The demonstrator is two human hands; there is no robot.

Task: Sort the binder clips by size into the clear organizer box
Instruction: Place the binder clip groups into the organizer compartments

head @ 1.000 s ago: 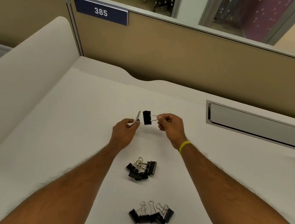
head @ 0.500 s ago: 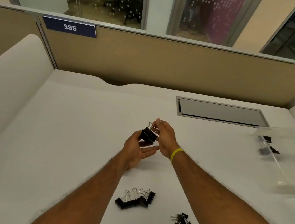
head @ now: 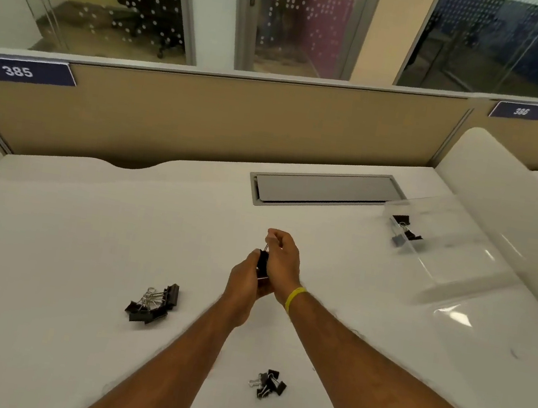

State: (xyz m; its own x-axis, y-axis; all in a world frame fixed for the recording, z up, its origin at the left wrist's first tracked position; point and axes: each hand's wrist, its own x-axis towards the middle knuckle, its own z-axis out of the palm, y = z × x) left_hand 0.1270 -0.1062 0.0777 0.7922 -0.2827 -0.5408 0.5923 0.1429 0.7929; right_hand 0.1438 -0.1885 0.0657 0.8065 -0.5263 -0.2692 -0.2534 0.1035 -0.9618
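Note:
Both hands meet over the middle of the white desk around black binder clips (head: 262, 263). My right hand (head: 281, 262) pinches a silver wire handle at the top. My left hand (head: 244, 283) cups the black clip bodies from the left and below. A pile of larger black clips (head: 152, 303) lies on the desk to the left. A pile of small black clips (head: 268, 383) lies near my right forearm. The clear organizer box (head: 442, 238) stands at the right with a few black clips inside its near-left compartment.
A grey cable hatch (head: 324, 191) is set into the desk behind my hands. A tan partition (head: 237, 123) runs along the back, and white curved dividers (head: 509, 203) bound the desk at both sides. A clear lid (head: 473, 312) lies in front of the box.
The view has swung right, bringing the organizer box into sight. My hands came together: the clip held apart by its handle a second ago now sits between both hands.

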